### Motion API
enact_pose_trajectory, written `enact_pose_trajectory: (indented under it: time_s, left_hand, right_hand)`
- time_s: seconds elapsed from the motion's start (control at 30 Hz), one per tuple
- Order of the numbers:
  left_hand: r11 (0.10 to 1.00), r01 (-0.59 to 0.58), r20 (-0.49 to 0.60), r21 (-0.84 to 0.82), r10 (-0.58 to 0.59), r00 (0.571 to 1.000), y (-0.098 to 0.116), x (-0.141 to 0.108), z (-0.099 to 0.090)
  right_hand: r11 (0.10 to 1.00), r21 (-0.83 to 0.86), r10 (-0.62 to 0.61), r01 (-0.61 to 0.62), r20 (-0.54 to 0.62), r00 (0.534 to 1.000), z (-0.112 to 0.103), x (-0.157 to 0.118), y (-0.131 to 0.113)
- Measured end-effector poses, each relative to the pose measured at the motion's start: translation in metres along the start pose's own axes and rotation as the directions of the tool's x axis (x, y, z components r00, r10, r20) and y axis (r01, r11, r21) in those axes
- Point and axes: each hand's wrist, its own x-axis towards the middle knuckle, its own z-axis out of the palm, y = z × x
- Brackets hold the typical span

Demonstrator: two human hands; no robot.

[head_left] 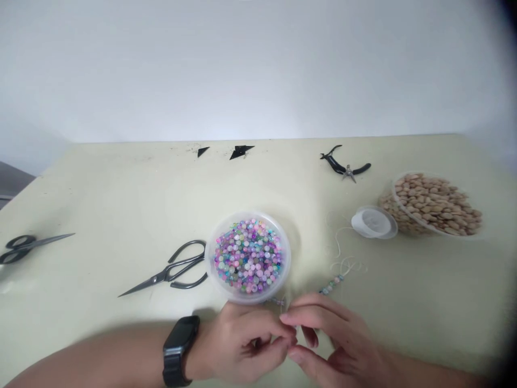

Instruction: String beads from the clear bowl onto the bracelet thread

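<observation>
My left hand [252, 340], with a black watch on its wrist, is closed, thumb and index finger pinched together. A thin pale string [281, 307] runs down into this pinch; the held end is too small to make out. My right hand [337, 337] meets the left fingertips, its index finger and thumb apart. Just beyond my left hand stands a round clear tub [288, 258] of pink, purple, blue and green beads [248, 256]. A few strung beads [275, 301] lie at its near rim. Past my right hand, more beads [332, 284] sit on a white string.
Black long-bladed scissors [163, 276] lie against the tub's left side, other scissors [26, 248] at the far left. Right of the tub are a white spool [374, 222] and a container of brownish pieces [440, 205]. Pliers [343, 166] and black scraps [241, 151] lie farther back.
</observation>
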Motion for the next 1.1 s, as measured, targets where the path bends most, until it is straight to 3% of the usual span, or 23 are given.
enact_pose_trajectory:
  time_s: [0.2, 0.63, 1.1]
  left_hand:
    - [0.995, -0.044, -0.017, 0.084, 0.046, 0.999, -0.0021, -0.0017, 0.0020]
    - [0.997, 0.074, -0.016, 0.010, -0.074, 0.997, 0.0002, -0.0020, 0.0012]
    - [0.995, 0.084, 0.122, 0.048, -0.090, 0.988, 0.0000, -0.0001, -0.0004]
  right_hand:
    - [0.997, 0.014, -0.078, 0.079, -0.068, 0.995, 0.0028, 0.0001, 0.0006]
    - [0.983, 0.159, -0.087, 0.088, -0.013, 0.996, -0.0033, 0.0013, -0.0025]
    - [0.987, 0.076, -0.139, 0.143, -0.053, 0.989, 0.0022, 0.0058, -0.0030]
